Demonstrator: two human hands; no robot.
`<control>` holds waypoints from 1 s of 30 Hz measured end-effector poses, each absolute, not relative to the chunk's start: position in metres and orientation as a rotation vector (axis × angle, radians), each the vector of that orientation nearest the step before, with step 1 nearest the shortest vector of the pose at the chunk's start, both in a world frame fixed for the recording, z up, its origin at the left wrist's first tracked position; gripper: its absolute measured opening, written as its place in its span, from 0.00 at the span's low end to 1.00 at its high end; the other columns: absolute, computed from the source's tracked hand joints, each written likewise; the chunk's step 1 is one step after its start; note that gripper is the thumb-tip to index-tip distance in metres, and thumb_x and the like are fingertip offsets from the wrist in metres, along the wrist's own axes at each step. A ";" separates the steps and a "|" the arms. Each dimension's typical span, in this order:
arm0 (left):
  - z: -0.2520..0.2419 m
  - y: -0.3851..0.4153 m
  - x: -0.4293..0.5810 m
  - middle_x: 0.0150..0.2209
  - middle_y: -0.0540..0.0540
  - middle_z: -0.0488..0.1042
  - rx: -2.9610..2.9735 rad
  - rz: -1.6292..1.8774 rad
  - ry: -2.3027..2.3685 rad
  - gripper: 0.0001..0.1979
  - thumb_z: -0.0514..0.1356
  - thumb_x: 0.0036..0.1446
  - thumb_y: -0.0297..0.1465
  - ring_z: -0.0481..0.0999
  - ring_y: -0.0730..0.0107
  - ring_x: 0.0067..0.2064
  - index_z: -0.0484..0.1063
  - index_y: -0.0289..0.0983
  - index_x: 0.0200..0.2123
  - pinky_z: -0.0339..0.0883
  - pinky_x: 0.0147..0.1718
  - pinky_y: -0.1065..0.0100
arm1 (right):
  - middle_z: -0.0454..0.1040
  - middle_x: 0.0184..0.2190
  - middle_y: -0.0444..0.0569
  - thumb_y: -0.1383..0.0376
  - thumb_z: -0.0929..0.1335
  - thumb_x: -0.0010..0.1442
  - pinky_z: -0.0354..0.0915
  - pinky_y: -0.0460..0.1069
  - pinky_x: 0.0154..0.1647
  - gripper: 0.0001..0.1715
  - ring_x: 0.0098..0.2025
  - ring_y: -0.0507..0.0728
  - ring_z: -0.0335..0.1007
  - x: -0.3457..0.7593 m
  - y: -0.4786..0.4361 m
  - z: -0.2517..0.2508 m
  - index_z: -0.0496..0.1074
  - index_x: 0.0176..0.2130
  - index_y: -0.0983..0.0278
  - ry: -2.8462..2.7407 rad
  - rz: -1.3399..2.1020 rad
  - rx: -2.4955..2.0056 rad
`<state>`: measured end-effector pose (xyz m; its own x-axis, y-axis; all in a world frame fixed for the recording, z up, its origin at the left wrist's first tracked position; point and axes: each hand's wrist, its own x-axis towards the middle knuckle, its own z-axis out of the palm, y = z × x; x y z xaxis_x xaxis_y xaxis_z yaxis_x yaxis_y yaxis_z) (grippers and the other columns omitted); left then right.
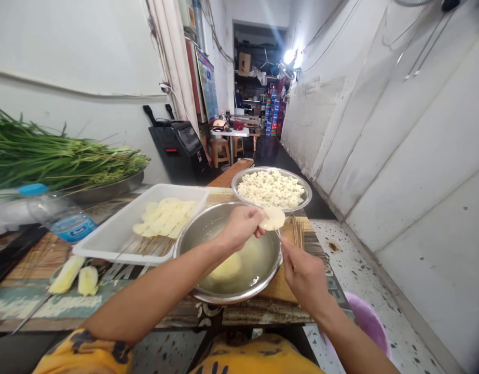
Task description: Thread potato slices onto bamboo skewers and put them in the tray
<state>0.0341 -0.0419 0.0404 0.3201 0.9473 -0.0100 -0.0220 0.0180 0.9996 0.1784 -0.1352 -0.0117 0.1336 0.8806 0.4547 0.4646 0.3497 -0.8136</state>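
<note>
The potato slice [274, 218] is right of centre, over the metal bowl's [231, 298] upper-right rim. The left hand [244, 222] pinches its left edge; the right hand [304, 270] grips a thin stick [278, 234] at its lower edge. Probably light, slippery and easily torn, it wants gentle holding by the edges.

The held slice [274, 219] is pale creamy yellow like the slices [165, 215] in the milky-white tray [120, 255], the metal bowl [231, 299] silver-grey, the piece [227, 268] inside it soft yellow and the skewers [299, 234] tan. The counter [114, 292] mixes brown wood tones with patches of faded green and pale lettering, while the leafy stalks [68, 158] are vivid green and the bottle cap [33, 189] bright blue. The sleeve [83, 352] is yellow-orange with dark blue splotches, the tub [373, 324] lilac, and the floor [414, 317] off-white, speckled with darker chips.
</note>
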 end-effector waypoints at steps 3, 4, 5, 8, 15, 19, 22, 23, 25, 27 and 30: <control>0.039 -0.042 0.034 0.15 0.50 0.66 1.358 0.997 0.934 0.09 0.54 0.53 0.27 0.63 0.80 0.15 0.70 0.29 0.25 0.56 0.15 0.76 | 0.61 0.14 0.39 0.60 0.67 0.57 0.52 0.42 0.12 0.11 0.12 0.47 0.52 0.177 -0.133 -0.004 0.75 0.36 0.64 -1.202 1.075 -1.106; 0.039 -0.042 0.034 0.15 0.50 0.66 1.367 1.013 0.924 0.08 0.55 0.53 0.27 0.63 0.80 0.15 0.70 0.30 0.25 0.56 0.15 0.76 | 0.54 0.12 0.34 0.60 0.67 0.56 0.46 0.41 0.09 0.11 0.10 0.44 0.43 0.176 -0.133 -0.002 0.74 0.36 0.65 -1.061 1.306 -0.994; 0.038 -0.042 0.034 0.15 0.50 0.66 1.372 1.030 0.912 0.08 0.55 0.53 0.28 0.63 0.80 0.15 0.70 0.30 0.25 0.55 0.15 0.76 | 0.49 0.11 0.32 0.60 0.67 0.56 0.41 0.40 0.08 0.11 0.09 0.43 0.36 0.175 -0.132 -0.001 0.73 0.35 0.65 -0.934 1.485 -0.883; 0.036 -0.041 0.035 0.15 0.51 0.67 1.387 1.077 0.877 0.09 0.56 0.53 0.30 0.63 0.80 0.15 0.69 0.31 0.24 0.55 0.15 0.76 | 0.45 0.12 0.30 0.62 0.67 0.56 0.36 0.40 0.06 0.08 0.09 0.42 0.27 0.173 -0.132 -0.001 0.71 0.34 0.65 -0.707 1.674 -0.659; 0.037 -0.042 0.034 0.15 0.51 0.67 1.424 1.095 0.933 0.09 0.57 0.52 0.31 0.64 0.79 0.16 0.69 0.32 0.24 0.57 0.16 0.76 | 0.47 0.11 0.30 0.60 0.69 0.55 0.36 0.40 0.09 0.12 0.10 0.42 0.35 0.172 -0.129 -0.006 0.71 0.34 0.67 -0.847 1.412 -0.856; 0.041 -0.046 0.034 0.20 0.48 0.71 1.385 0.988 0.885 0.06 0.58 0.51 0.28 0.69 0.77 0.20 0.70 0.30 0.26 0.63 0.21 0.75 | 0.48 0.12 0.32 0.57 0.69 0.55 0.36 0.40 0.12 0.15 0.12 0.43 0.37 0.177 -0.129 -0.010 0.71 0.37 0.68 -0.971 1.186 -1.058; 0.041 -0.048 0.034 0.21 0.47 0.72 1.411 0.980 0.885 0.06 0.59 0.51 0.28 0.70 0.76 0.21 0.70 0.30 0.25 0.65 0.22 0.74 | 0.48 0.13 0.33 0.56 0.68 0.55 0.36 0.41 0.12 0.17 0.13 0.43 0.38 0.177 -0.131 -0.012 0.72 0.37 0.67 -1.007 1.147 -1.102; 0.040 -0.048 0.034 0.20 0.47 0.72 1.428 0.988 0.902 0.07 0.59 0.51 0.29 0.70 0.76 0.21 0.70 0.31 0.24 0.65 0.22 0.74 | 0.48 0.12 0.33 0.55 0.68 0.55 0.36 0.41 0.12 0.17 0.13 0.43 0.38 0.176 -0.132 -0.013 0.71 0.36 0.67 -1.007 1.143 -1.105; 0.039 -0.048 0.033 0.18 0.48 0.71 1.465 0.990 0.926 0.08 0.59 0.51 0.30 0.71 0.75 0.20 0.69 0.31 0.24 0.64 0.21 0.74 | 0.48 0.12 0.32 0.55 0.67 0.55 0.37 0.40 0.12 0.17 0.12 0.43 0.38 0.174 -0.132 -0.012 0.71 0.35 0.67 -1.001 1.143 -1.095; 0.039 -0.048 0.033 0.17 0.48 0.71 1.504 0.956 0.918 0.08 0.59 0.51 0.30 0.70 0.76 0.19 0.70 0.31 0.23 0.64 0.20 0.75 | 0.49 0.12 0.32 0.55 0.67 0.55 0.38 0.40 0.11 0.16 0.12 0.43 0.39 0.172 -0.131 -0.010 0.70 0.33 0.67 -0.988 1.161 -1.071; 0.041 -0.050 0.034 0.16 0.48 0.71 1.547 0.881 0.905 0.09 0.58 0.51 0.29 0.68 0.77 0.18 0.70 0.31 0.22 0.62 0.20 0.76 | 0.50 0.11 0.32 0.55 0.68 0.54 0.38 0.39 0.10 0.16 0.11 0.42 0.38 0.168 -0.126 -0.006 0.70 0.31 0.67 -0.945 1.237 -1.042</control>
<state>0.0338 -0.0499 0.0413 0.4343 0.8980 0.0706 0.0949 -0.1235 0.9878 0.1680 -0.1263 -0.0060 0.1041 0.9946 0.0050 -0.2667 0.0328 -0.9632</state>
